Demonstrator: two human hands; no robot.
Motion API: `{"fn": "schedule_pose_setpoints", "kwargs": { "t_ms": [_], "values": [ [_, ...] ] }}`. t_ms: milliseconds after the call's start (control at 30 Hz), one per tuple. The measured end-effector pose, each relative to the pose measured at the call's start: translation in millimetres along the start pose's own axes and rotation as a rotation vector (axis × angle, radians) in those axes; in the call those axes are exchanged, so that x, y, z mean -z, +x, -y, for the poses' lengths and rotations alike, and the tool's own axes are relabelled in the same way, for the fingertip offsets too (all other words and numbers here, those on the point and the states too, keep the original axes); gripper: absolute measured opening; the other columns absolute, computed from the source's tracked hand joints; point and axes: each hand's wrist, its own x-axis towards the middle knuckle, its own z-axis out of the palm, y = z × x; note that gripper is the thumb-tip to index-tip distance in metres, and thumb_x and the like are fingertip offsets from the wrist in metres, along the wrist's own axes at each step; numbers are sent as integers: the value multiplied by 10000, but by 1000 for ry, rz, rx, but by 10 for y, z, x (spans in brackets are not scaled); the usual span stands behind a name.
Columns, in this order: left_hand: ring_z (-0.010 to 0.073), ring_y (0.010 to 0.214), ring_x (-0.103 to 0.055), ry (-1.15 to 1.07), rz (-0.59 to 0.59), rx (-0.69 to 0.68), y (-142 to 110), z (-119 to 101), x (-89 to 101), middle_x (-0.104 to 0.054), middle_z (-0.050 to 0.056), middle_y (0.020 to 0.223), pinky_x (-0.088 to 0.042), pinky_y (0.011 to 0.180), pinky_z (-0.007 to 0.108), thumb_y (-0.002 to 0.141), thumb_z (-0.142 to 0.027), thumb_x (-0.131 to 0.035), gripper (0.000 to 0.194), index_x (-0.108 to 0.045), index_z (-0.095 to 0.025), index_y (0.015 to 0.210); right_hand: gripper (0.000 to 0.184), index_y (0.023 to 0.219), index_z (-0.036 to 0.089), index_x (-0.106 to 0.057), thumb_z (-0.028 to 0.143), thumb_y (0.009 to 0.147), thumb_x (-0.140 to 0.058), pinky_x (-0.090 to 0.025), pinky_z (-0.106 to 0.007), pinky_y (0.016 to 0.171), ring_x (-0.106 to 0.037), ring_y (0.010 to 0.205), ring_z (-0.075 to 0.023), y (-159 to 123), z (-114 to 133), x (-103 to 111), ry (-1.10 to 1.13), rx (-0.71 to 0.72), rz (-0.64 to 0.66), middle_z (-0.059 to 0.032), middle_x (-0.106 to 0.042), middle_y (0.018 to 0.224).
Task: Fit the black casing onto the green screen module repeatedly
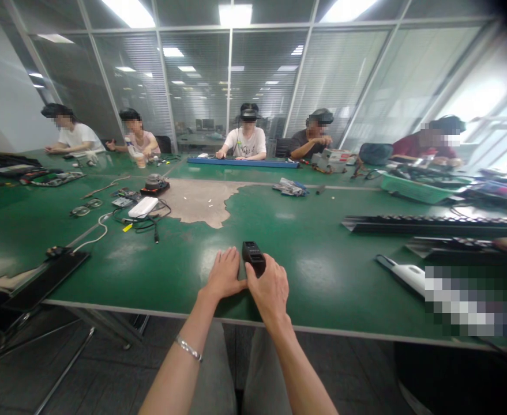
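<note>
1. Head view: R hand grips the black device from its right side, thumb at the near end; prob. so the top face stays visible.
2. Same view: L hand lies open, palm down on the green table, just left of the device, holding nothing; likely for support.
3. Device is near the table's front edge, approx. central, prob. for easy reach; can't tell if it's resting.
4. White box sits farther L, black rail R, apparently out of the hands' way.
</note>
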Motion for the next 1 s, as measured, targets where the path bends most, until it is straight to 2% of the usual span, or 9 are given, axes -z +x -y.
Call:
{"fn": "schedule_pose_setpoints", "kwargs": {
  "t_ms": [200, 367, 567, 700, 867, 1000],
  "values": [
    [291, 1476, -184, 10, 4, 16, 0, -15, 3, -264, 165, 1582, -108, 1206, 487, 811, -491, -509, 812, -287, -93, 1484, 521, 1261, 92, -512, 385, 837, -585, -417, -391, 898, -577, 1026, -293, -97, -78, -85, -4, -6, 12, -170, -655, 1091],
    [281, 1480, -174, 12, 18, 9, 2, -13, 3, -255, 155, 1588, -92, 1207, 491, 808, -441, -500, 802, -267, -104, 1498, 519, 1269, 85, -515, 395, 854, -559, -410, -416, 910, -567, 1038, -303, -132, -95, -127, -25, 4, 32, -180, -645, 1080],
    [284, 1484, -154, 16, 38, 13, 6, -11, 4, -237, 150, 1595, -74, 1208, 489, 785, -446, -527, 841, -254, -108, 1505, 730, 1372, 30, -423, 529, 851, -537, -411, -453, 930, -533, 1123, -334, -142, -129, -139, 13, -13, -23, -235, -616, 1175],
    [285, 1483, -159, 11, 23, 8, -4, -10, 5, -249, 144, 1592, -74, 1209, 488, 795, -476, -522, 834, -263, -124, 1505, 684, 1375, 40, -429, 490, 867, -516, -405, -447, 957, -539, 1130, -318, -133, -122, -122, 37, -4, -25, -225, -618, 1200],
    [281, 1480, -175, 12, 11, 5, -10, -14, 4, -259, 149, 1588, -85, 1209, 489, 822, -478, -502, 802, -275, -116, 1500, 615, 1380, 60, -443, 385, 862, -516, -433, -407, 907, -574, 1056, -304, -114, -56, -75, 16, -5, 6, -188, -647, 1174],
    [294, 1478, -179, 13, 20, 7, 1, -15, 8, -260, 156, 1586, -96, 1205, 499, 820, -561, -524, 852, -267, -121, 1502, 609, 1396, 71, -437, 383, 877, -500, -440, -403, 886, -577, 1038, -303, -57, 10, -3, 20, -2, -23, -177, -647, 1199]
  ]
}}
